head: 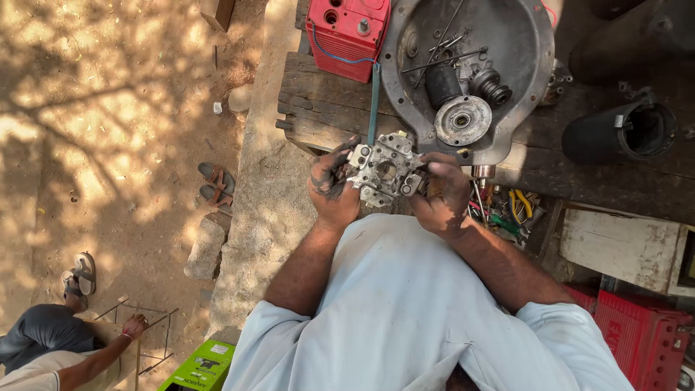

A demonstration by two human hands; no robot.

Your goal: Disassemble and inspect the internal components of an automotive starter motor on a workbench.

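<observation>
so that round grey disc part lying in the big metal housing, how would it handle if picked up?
The grey disc looks like solid metal, so probably stiff and heavy for its size. It lies flat in the metal housing, so unlikely to roll unless stood on edge. The parts look grimy, so it may be slippery.

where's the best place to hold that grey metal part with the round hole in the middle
Probably by its two outer edges, one from each side, as the left hand and right hand do now: the grey metal part is flat and lumpy, and this leaves its centre hole uncovered.

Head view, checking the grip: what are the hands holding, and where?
Both hold a grey metal part: left hand on its left edge, right hand on its right edge.
</observation>
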